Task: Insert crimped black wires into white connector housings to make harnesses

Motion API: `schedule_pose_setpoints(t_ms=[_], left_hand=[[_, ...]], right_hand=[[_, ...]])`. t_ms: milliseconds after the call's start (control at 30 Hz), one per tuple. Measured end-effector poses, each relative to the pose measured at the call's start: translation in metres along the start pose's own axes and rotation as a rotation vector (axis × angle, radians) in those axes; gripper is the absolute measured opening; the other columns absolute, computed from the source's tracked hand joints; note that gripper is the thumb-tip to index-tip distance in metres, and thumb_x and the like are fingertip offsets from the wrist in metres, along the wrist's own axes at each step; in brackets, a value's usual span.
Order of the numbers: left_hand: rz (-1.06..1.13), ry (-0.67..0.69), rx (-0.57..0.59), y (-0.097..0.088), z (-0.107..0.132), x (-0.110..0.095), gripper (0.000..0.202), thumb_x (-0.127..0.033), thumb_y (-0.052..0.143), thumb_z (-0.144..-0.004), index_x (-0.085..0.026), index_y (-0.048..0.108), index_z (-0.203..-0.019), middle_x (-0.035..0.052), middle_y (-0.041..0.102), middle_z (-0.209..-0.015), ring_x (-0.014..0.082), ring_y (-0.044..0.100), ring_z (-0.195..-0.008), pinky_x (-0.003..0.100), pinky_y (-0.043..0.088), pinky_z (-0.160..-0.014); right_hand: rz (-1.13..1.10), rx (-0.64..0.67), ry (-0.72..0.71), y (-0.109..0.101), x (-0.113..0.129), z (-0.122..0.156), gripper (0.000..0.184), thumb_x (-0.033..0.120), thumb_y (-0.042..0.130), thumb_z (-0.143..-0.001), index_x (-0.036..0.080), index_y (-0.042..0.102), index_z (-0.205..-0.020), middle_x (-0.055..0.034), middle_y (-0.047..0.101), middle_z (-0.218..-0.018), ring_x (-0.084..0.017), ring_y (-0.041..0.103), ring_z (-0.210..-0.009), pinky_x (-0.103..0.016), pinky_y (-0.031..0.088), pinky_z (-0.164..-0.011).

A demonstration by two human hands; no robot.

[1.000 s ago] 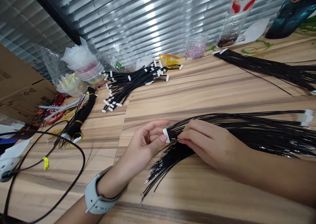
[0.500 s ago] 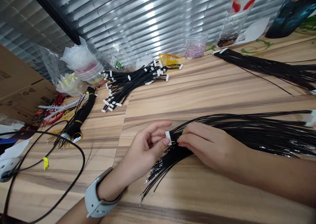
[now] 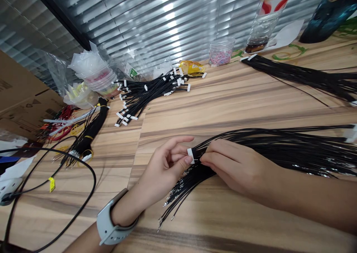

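Between the thumb and fingers of my left hand (image 3: 170, 164) sits a small white connector housing (image 3: 190, 155). Black wires run into its right side. My right hand (image 3: 237, 162) is closed in a pinch just right of the housing, with its fingertips on a thin black wire (image 3: 198, 159); the wire's end is mostly hidden. Beneath both hands lies a thick bundle of loose black wires (image 3: 267, 149). Bare metal terminals (image 3: 174, 193) tip the wires fanning out below my left hand. More shiny terminals show on the right part of the bundle.
Finished-looking black cables with white connectors (image 3: 153, 91) are piled at the back. Another black wire bundle (image 3: 301, 74) lies at the right rear, near a plastic bottle (image 3: 259, 26) and a jar (image 3: 221, 51). A looped black cord (image 3: 93, 186) and a tied bundle (image 3: 92, 130) occupy the left.
Both hands hold nearly the same place. The white housing has turned very slightly in the left fingers.
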State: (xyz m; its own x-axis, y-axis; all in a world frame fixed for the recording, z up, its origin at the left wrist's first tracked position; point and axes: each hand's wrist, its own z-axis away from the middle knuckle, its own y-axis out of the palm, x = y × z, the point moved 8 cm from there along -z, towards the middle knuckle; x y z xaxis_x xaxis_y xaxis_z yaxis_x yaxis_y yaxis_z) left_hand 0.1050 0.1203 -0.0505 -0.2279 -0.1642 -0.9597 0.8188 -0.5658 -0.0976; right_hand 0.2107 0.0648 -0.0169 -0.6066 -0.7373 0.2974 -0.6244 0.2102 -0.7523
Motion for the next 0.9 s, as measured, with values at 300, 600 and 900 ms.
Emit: schedule_pose_setpoints(t_ms=[300,600,900], left_hand=[[0.034,-0.005,0.015,0.003,0.0,0.002,0.033,-0.02,0.061,-0.08,-0.022,0.053,-0.112,0.0,0.059,-0.08,0.0088,0.049,-0.065,0.02,0.034,-0.054],[0.215,-0.036,0.048,0.009,0.002,0.002,0.036,-0.017,0.066,-0.076,-0.018,0.054,-0.11,0.0011,0.065,-0.077,0.0074,0.054,-0.066,0.018,0.04,-0.062],[0.3,-0.012,-0.064,0.004,0.005,-0.005,0.03,-0.022,0.069,-0.074,-0.017,0.06,-0.102,-0.0022,0.062,-0.07,0.0072,0.059,-0.063,0.015,0.044,-0.058]], right_hand=[[-0.021,-0.018,-0.01,0.001,0.0,0.001,0.019,0.002,0.042,-0.083,0.01,0.059,-0.082,-0.0069,0.051,-0.074,-0.015,0.043,-0.069,-0.028,0.041,-0.063],[-0.126,-0.063,-0.031,-0.002,-0.001,0.0,0.018,0.005,0.042,-0.086,0.011,0.059,-0.084,-0.0052,0.053,-0.077,-0.013,0.045,-0.072,-0.025,0.041,-0.065],[-0.041,-0.245,0.054,-0.028,-0.005,-0.005,0.025,0.024,0.061,-0.08,0.013,0.054,-0.102,-0.0074,0.055,-0.086,-0.017,0.05,-0.08,-0.029,0.045,-0.07]])
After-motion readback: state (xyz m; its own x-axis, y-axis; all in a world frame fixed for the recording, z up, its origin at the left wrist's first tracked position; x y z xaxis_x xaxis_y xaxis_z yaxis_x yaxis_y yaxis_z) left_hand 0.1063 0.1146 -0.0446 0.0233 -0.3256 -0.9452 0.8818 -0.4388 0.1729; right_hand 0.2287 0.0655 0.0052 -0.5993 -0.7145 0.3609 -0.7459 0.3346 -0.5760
